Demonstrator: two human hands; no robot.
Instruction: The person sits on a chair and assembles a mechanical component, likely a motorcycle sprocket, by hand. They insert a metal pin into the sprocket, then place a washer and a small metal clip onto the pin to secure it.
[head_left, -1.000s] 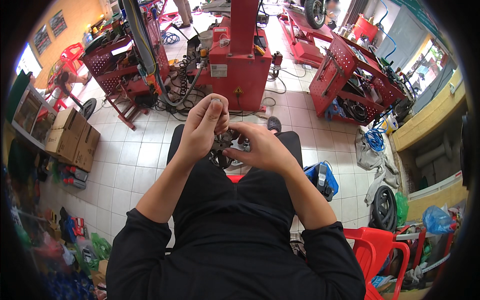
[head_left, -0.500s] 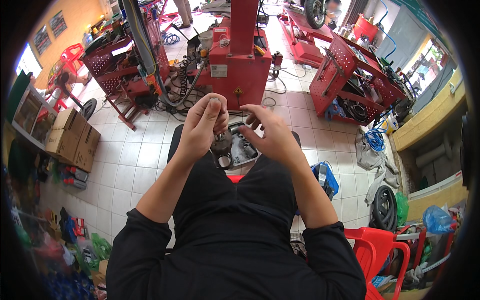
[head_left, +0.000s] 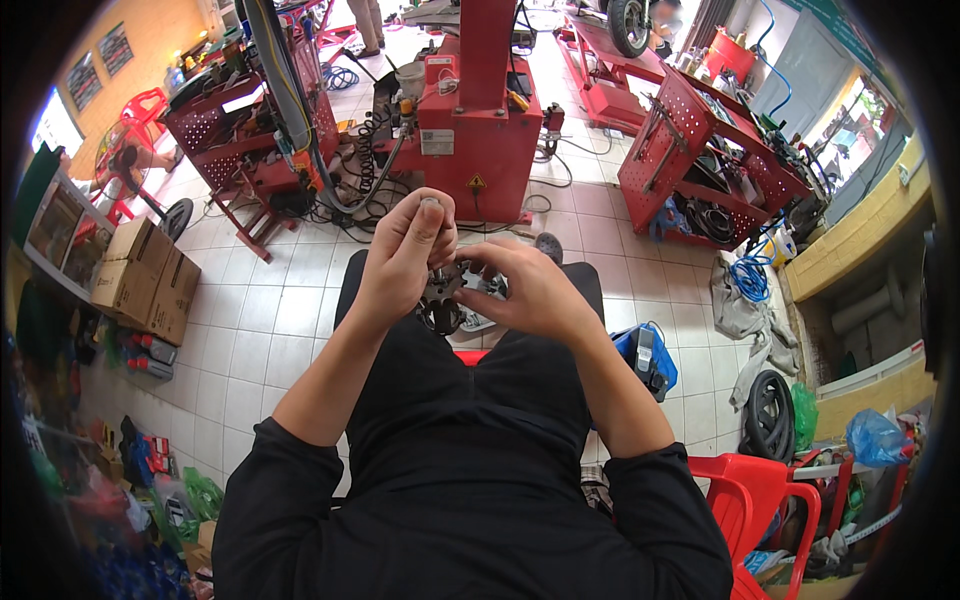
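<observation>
In front of my lap, my left hand [head_left: 410, 240] is closed in a fist, thumb on top, around the upper end of a dark metal machine part [head_left: 440, 312]. A small pale tip shows beside the thumb. Below the fist the part widens into a round, toothed or slotted body whose exact kind I cannot make out. My right hand [head_left: 530, 285] curves in from the right, thumb and fingertips on either side of the part's right edge. Beneath the hands, between my knees, a grey tray [head_left: 480, 325] with metal pieces is mostly hidden.
A red machine [head_left: 490, 150] stands ahead on the tiled floor, cables around its base. Red tool carts stand left [head_left: 215, 150] and right [head_left: 690, 160]. Beside my right leg sits a blue bag [head_left: 655, 365]. Cardboard boxes [head_left: 145, 275] are at left, a red chair [head_left: 745, 500] at lower right.
My right hand has moved left and slightly down onto the metal part, which now appears turned. My left fist has stayed in place. A dark shoe tip now shows beyond my right hand.
</observation>
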